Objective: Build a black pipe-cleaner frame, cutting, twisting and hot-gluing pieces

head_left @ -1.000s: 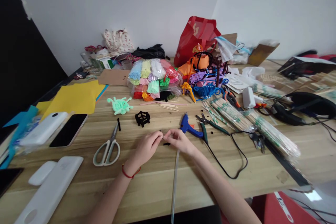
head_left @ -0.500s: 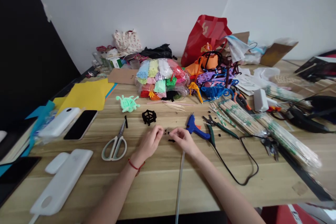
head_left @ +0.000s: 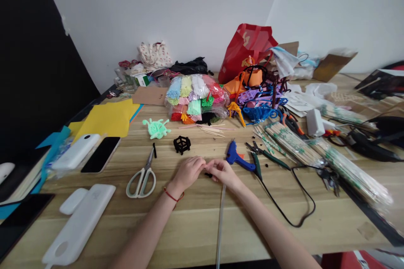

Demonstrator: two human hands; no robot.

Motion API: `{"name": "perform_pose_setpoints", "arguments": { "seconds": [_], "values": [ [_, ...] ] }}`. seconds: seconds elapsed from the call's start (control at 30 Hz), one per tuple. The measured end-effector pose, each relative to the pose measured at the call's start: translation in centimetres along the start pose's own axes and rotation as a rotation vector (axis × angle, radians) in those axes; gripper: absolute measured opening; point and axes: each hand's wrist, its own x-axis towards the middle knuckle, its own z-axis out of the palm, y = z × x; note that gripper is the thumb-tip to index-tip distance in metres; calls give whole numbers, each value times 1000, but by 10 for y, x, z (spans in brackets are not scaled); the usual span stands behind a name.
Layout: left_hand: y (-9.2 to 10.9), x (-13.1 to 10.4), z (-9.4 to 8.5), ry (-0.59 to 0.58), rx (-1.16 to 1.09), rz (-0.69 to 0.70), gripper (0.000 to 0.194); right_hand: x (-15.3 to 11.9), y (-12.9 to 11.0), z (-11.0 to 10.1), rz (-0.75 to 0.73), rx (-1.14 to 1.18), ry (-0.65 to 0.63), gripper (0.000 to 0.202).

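Observation:
My left hand (head_left: pixel 190 171) and my right hand (head_left: pixel 221 173) meet fingertip to fingertip over the table. Both have their fingers pinched; anything between them is too small to make out. A small black piece (head_left: pixel 208 175) lies just under the fingertips. Beyond my left hand stands a black openwork frame (head_left: pixel 182 145). Scissors with white handles (head_left: pixel 141 182) lie to the left, a short black strip (head_left: pixel 154 150) by their tip. A blue glue gun (head_left: pixel 237 157) rests right of my right hand, and a clear stick (head_left: pixel 221 227) runs from beneath that hand toward the front edge.
Green-handled pliers (head_left: pixel 257 164) and a black cable (head_left: pixel 292 221) are at the right, near bundled sticks (head_left: pixel 293 145). A mint-green fuzzy piece (head_left: pixel 157 128) and bagged colourful bundles (head_left: pixel 195 96) lie farther back. A phone (head_left: pixel 101 154) and white power strip (head_left: pixel 80 225) are left.
My two hands have come together until their fingertips touch. The small black bits between them are now mostly hidden. The whole view has shifted slightly.

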Motion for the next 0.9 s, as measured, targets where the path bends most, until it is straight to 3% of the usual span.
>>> {"name": "perform_pose_setpoints", "arguments": {
  "seconds": [0.33,0.5,0.9],
  "values": [
    [1,-3,-2,89,29,-43,22,-5,-10,5,-65,-51,44,30],
    [-2,-3,1,103,31,-27,21,-4,-12,5,23,13,43,29],
    [0,-1,0,39,59,-5,20,-3,-12,7,60,60,32,31]
  ]
}}
